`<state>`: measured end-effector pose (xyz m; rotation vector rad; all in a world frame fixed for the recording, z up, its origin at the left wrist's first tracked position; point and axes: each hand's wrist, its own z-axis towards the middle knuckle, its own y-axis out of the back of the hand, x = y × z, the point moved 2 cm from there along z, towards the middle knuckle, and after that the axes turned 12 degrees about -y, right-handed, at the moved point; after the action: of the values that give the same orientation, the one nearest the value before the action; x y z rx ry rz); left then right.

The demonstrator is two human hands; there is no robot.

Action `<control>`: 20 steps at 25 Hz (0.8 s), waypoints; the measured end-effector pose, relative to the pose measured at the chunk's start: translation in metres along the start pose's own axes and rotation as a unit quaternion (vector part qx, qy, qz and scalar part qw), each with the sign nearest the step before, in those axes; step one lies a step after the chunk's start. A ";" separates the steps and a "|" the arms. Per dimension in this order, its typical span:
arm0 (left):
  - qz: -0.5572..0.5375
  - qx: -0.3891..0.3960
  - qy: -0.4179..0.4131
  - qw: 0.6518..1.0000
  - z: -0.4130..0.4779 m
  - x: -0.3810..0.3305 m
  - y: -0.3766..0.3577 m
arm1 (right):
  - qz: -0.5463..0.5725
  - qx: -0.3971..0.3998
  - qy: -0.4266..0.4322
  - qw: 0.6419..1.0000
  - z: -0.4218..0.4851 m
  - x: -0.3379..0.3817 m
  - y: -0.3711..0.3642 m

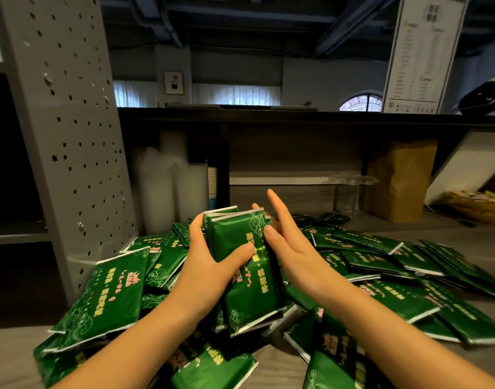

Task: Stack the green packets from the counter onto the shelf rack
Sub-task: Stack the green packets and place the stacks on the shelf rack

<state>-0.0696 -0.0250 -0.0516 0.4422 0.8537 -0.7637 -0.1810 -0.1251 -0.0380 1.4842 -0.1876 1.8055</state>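
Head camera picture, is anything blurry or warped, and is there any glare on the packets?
Head view: the held packets are sharp, with a soft sheen on the foil; the white cups behind look smeared; the wide lens tilts the grey rack upright; the ceiling is dim and the windows are bright.

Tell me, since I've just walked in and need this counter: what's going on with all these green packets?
A person is gathering green packets into a bundle. The left hand grips the bundle, thumb across its front, while the right hand presses straight fingers against its right side. Many more packets lie in a loose pile on the counter. The bundle has not yet gone to the grey shelf rack on the left.
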 end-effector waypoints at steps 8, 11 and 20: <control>0.006 0.019 -0.027 0.999 -0.001 -0.010 0.003 | -0.346 -0.067 -0.068 0.933 -0.019 0.033 0.041; 0.009 0.039 -0.044 0.998 -0.005 -0.013 -0.001 | -0.506 0.024 -0.147 0.850 -0.053 0.035 0.057; 0.026 0.056 -0.060 0.996 -0.012 -0.019 -0.008 | -0.637 0.146 -0.278 0.704 -0.091 0.015 0.068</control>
<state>-0.0893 -0.0147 -0.0442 0.5121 0.6862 -0.7842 -0.2946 -0.1140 -0.0294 1.6372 0.7263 0.2326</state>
